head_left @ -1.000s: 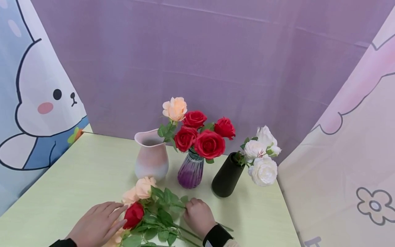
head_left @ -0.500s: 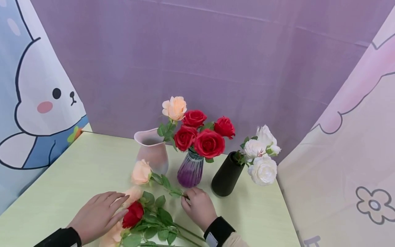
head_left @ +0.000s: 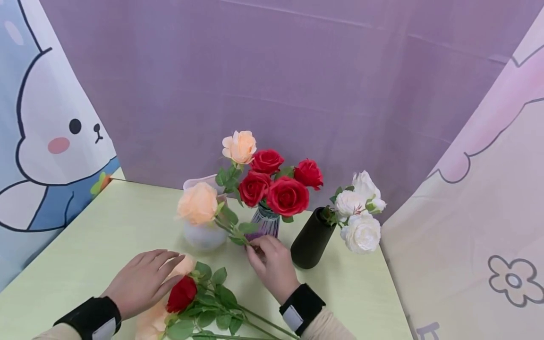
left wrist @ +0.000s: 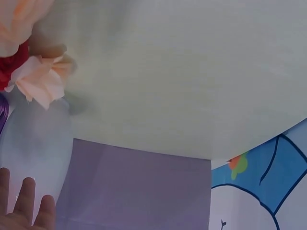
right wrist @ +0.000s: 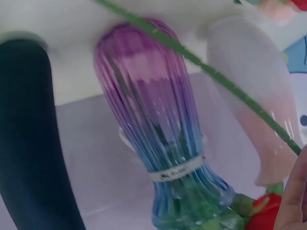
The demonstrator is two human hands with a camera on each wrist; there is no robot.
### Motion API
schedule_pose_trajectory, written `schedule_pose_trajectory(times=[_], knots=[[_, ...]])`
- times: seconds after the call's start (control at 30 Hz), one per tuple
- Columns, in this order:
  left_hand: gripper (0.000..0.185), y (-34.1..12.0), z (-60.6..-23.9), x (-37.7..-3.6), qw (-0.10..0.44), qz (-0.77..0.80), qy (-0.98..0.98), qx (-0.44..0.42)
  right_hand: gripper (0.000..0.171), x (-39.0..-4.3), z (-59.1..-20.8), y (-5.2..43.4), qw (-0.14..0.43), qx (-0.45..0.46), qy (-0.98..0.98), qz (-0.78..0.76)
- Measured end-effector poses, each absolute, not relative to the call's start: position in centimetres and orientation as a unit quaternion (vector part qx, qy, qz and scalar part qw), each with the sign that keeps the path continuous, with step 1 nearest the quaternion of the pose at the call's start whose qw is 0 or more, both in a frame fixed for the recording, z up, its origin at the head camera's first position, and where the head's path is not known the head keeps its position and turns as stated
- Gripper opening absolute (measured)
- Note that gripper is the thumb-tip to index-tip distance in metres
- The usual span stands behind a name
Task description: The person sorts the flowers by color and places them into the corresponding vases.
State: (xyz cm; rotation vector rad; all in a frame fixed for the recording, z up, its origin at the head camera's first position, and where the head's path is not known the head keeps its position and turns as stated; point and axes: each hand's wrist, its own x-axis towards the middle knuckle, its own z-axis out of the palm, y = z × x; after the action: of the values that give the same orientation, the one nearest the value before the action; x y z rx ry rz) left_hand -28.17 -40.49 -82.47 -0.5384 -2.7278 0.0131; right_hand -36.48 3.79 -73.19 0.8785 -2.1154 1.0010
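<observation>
**Peach rose lifted by its stem in front of the pink vase**

The right hand (head_left: 272, 264) pinched the green stem of a peach rose (head_left: 198, 203) between thumb and fingertips, at a leafy part of the stem. The bloom hung up and to the left of that hand, covering most of the pink vase (head_left: 205, 234), so that only the vase's rim and pale belly showed in the head view. In the right wrist view the stem ran as a thin green line across the purple ribbed vase (right wrist: 158, 129), and only an edge of a finger showed at the lower right.

The left hand (head_left: 142, 281) lay flat with fingers straight, holding nothing, its fingertips resting on a second peach bloom (head_left: 183, 265) left of the pink vase's foot. A red rose (head_left: 182, 293) lay just beside that hand on the green table (head_left: 106, 226), its leaves and stems running off the lower edge of the frame. Another pale bloom below it was cut off by that edge.

Right of the pink vase, the purple vase held red roses (head_left: 280, 189) and one peach rose (head_left: 240, 146); its body was largely hidden behind the right hand and leaves. Farther right stood a black vase (head_left: 312, 238) with white flowers (head_left: 361, 217). The left wrist view was blurred, showing only fingertips, the pink vase and petals.
</observation>
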Motion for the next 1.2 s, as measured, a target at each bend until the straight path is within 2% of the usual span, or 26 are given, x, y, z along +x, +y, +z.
schedule_pose_trajectory(times=[0.27, 0.57, 0.83, 0.97, 1.07, 1.2], knots=[[0.078, -39.5, -80.4, -29.4, 0.182, 0.011, -0.964, -0.195, 0.03, -35.1, -66.5, 2.9, 0.32, 0.347, -0.784, 0.402], [0.081, -39.3, -79.1, -30.6, 0.194, 0.019, -0.959, -0.204, 0.025, -35.2, -60.3, 2.0, 0.323, 0.344, -0.759, 0.449], [0.079, -37.6, -77.4, -30.5, 0.194, 0.009, -0.959, -0.207, 0.034, -34.8, -52.8, 2.4, 0.33, 0.33, -0.716, 0.52], [0.08, -37.0, -76.7, -30.5, 0.197, 0.015, -0.957, -0.213, 0.036, -34.3, -50.2, 2.4, 0.32, 0.319, -0.701, 0.551], [0.08, -36.6, -76.3, -30.5, 0.196, 0.019, -0.956, -0.217, 0.033, -33.8, -48.7, 2.4, 0.315, 0.32, -0.684, 0.575], [0.079, -36.3, -76.2, -30.8, 0.194, 0.015, -0.956, -0.219, 0.022, -33.7, -47.4, 2.5, 0.319, 0.332, -0.648, 0.607]])
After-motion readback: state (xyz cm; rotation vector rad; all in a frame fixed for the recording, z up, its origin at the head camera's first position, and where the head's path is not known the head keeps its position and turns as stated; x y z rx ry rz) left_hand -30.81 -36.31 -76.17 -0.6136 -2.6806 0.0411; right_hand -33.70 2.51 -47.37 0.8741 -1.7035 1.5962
